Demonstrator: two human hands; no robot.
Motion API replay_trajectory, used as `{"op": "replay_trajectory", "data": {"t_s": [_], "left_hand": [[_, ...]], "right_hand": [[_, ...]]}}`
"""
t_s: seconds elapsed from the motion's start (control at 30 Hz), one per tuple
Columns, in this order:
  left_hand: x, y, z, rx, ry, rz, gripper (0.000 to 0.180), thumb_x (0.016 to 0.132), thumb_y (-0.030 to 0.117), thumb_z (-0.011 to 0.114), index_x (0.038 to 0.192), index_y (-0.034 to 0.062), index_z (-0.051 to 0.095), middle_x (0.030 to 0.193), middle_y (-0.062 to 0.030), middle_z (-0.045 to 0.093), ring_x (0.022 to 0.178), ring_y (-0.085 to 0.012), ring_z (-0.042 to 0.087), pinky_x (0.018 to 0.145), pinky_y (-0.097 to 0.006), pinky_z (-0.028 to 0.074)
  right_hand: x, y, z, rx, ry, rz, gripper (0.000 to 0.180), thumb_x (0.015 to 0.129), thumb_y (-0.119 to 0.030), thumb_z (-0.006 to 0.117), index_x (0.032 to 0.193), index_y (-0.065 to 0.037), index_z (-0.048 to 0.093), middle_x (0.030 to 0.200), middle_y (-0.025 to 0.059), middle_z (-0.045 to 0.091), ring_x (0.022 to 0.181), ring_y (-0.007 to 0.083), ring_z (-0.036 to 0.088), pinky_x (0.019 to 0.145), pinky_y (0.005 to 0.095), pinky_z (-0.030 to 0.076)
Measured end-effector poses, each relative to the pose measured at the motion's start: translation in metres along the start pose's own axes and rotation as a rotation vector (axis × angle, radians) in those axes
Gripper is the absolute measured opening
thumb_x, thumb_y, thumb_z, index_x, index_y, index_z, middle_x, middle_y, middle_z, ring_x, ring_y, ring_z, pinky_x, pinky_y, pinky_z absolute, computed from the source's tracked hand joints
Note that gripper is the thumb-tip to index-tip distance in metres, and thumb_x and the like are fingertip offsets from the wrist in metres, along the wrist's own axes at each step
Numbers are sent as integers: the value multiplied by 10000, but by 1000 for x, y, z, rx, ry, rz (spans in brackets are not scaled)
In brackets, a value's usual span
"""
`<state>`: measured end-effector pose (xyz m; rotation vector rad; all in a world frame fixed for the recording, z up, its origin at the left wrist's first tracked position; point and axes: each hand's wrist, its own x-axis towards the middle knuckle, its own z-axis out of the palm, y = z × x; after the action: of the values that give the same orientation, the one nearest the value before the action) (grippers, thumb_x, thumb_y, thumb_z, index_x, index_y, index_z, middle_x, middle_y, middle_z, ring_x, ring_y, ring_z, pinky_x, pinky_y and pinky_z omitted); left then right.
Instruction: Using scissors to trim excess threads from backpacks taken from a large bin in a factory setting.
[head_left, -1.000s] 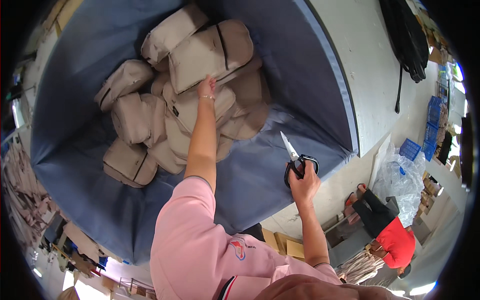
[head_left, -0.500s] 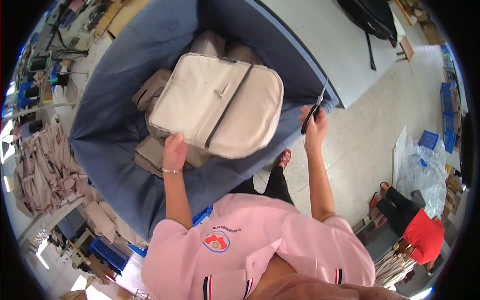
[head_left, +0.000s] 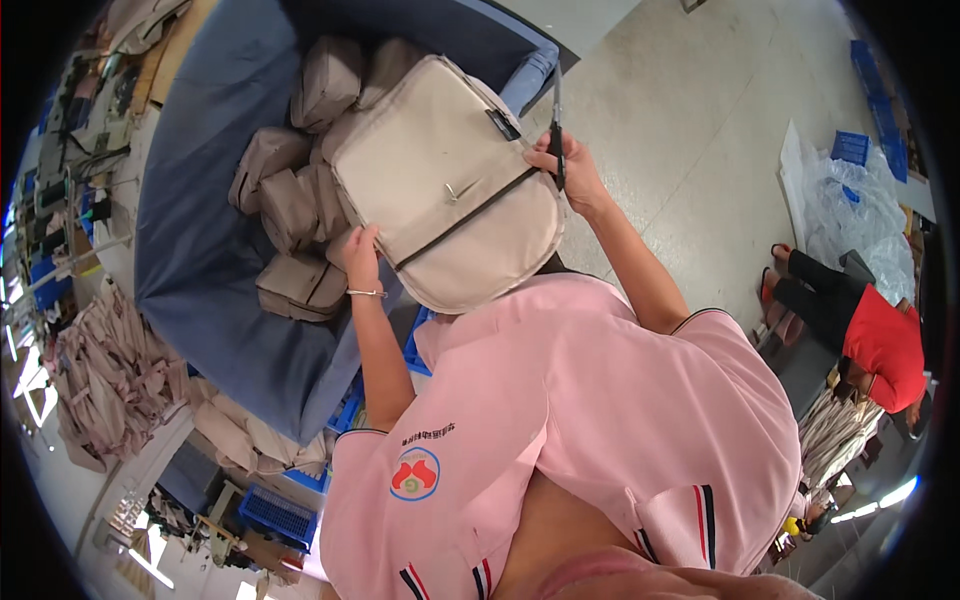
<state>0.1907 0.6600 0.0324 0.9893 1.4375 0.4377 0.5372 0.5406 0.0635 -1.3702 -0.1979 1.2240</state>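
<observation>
Bright, diffuse indoor light; colours read fine. Strip light (head_left: 880, 502) at lower right blown out, more white glare along left and lower-left rim. Pale bag (head_left: 410, 150) evenly lit, fairly crisp. Blue bin (head_left: 215, 320) darker inside, soft shadows between piled bags (head_left: 288, 205). Clear plastic (head_left: 855, 225) shows glints. Strong fisheye bend toward rim, black corners; small background stuff at edges soft, hard to make out.

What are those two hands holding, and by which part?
The left hand holds a beige bag by its left edge; the right hand pinches its opposite edge and carries scissors by their black handles.
</observation>
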Motion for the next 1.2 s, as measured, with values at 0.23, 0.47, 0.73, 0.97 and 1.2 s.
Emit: {"op": "replay_trajectory", "data": {"t_s": [0.23,0.47,0.73,0.97,1.2], "left_hand": [[-21,-21,44,205,518,387,409,937,347,600,786,-29,547,707,-44,523,678,-152,479,626,-327,401],[-17,-29,54,406,717,631,385,961,298,539,785,-43,509,750,-154,529,705,-305,489,687,-415,396],[-17,-35,53,431,681,499,388,957,332,549,893,-49,586,842,-176,579,788,-312,543,742,-402,429],[-20,-33,60,385,721,623,361,969,294,531,807,-28,525,729,-168,533,667,-320,496,643,-419,400],[-18,-34,60,369,710,594,350,974,284,533,824,-32,536,743,-166,542,675,-312,500,656,-418,408]], "right_hand": [[-27,18,-15,-481,96,-148,346,805,-297,760,922,-24,583,745,-5,556,671,101,473,629,255,404],[-51,4,-34,-1091,98,-192,668,794,-593,652,1000,40,595,898,199,636,772,337,610,667,415,469],[-37,-10,-18,-1250,-24,-165,799,793,-709,560,1024,56,580,1032,234,625,937,382,629,772,442,502],[-22,-19,-4,-1319,-52,-182,830,782,-719,569,972,89,572,959,274,645,913,412,642,755,472,506],[-26,-16,-2,-1324,-11,-178,746,785,-704,585,814,41,613,791,249,658,770,423,649,688,478,510]]}}
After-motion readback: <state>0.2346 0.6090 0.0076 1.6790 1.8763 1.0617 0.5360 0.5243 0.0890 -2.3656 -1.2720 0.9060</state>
